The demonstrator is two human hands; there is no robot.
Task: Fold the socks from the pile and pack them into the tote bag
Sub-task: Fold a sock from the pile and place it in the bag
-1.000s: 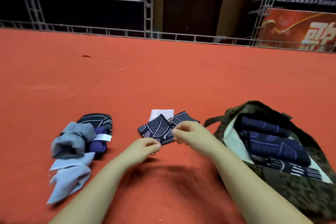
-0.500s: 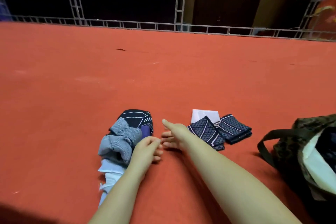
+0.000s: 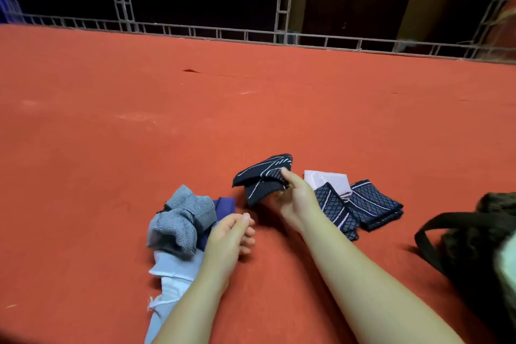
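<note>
Pinching a dark white-lined sock in the right hand, crumpled, drooping down-left above the red floor. Resting the left hand, loosely curled and holding nothing, beside the sock pile. Folded socks lying between hand and tote bag.

Socks, tote bag on red floor
</note>
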